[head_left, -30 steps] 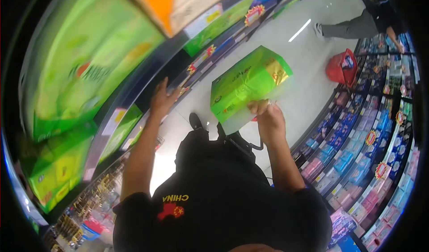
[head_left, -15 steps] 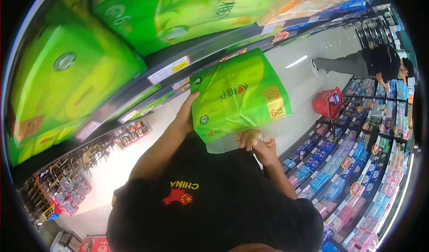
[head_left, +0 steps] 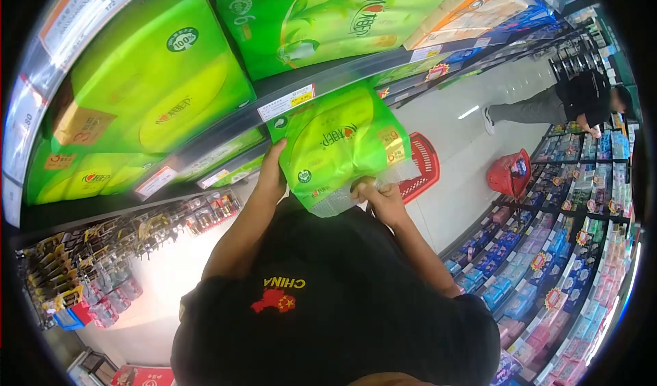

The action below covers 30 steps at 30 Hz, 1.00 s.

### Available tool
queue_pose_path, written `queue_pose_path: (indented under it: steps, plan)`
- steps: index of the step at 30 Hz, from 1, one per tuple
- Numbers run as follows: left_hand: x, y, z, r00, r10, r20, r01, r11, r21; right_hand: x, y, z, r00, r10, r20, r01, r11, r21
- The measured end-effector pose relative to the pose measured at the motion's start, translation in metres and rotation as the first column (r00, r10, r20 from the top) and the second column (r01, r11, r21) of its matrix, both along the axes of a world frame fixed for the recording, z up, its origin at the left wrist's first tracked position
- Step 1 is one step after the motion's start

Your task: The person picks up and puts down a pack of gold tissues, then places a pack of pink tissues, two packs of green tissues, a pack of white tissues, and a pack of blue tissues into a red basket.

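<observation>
A green plastic-wrapped tissue pack is held in front of my chest, its printed face upward and its clear wrap end toward me. My left hand grips its left side, with the fingers partly hidden behind the pack. At the near right corner my right hand is closed on the crinkled clear wrap, thumb on top. A red shopping basket shows behind the pack's right edge. Larger green tissue packs sit on the shelf just beyond.
A shelf edge with a price tag runs close past the pack. On the right, long shelves hold small packets. Another red basket stands on the floor near a person reaching to those shelves. Hanging goods line the left.
The view has shifted, bringing more of the left shelf in. The pack appears smaller and lower, and my right hand has moved left along its near edge. A red basket now shows behind it.
</observation>
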<state>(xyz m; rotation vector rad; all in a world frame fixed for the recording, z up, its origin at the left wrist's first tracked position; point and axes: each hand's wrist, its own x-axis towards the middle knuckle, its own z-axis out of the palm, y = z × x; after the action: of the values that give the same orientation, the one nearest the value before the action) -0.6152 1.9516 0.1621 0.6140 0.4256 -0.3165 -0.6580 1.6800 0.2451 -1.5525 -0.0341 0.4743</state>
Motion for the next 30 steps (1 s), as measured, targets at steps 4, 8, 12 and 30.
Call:
queue_pose_path:
  steps: [4, 8, 12, 30]
  plan:
    - [0.008, 0.003, -0.003, 0.999, 0.04, -0.008, -0.04, 0.998, 0.055, 0.021, 0.007, -0.001, 0.997, -0.036, -0.061, 0.038, 0.999, 0.029]
    - [0.018, 0.012, -0.021, 0.992, 0.076, -0.098, -0.068, 0.994, 0.084, 0.052, 0.01, -0.013, 0.999, -0.026, 0.023, 0.024, 0.995, 0.098]
    - [0.024, 0.008, -0.019, 0.992, 0.099, -0.074, -0.096, 0.994, 0.048, 0.082, 0.021, 0.003, 0.998, -0.065, 0.026, 0.063, 0.995, 0.072]
    - [0.021, 0.012, 0.02, 0.995, 0.057, -0.087, -0.028, 0.953, 0.301, 0.152, 0.065, 0.022, 0.985, 0.039, 0.167, -0.057, 0.993, 0.105]
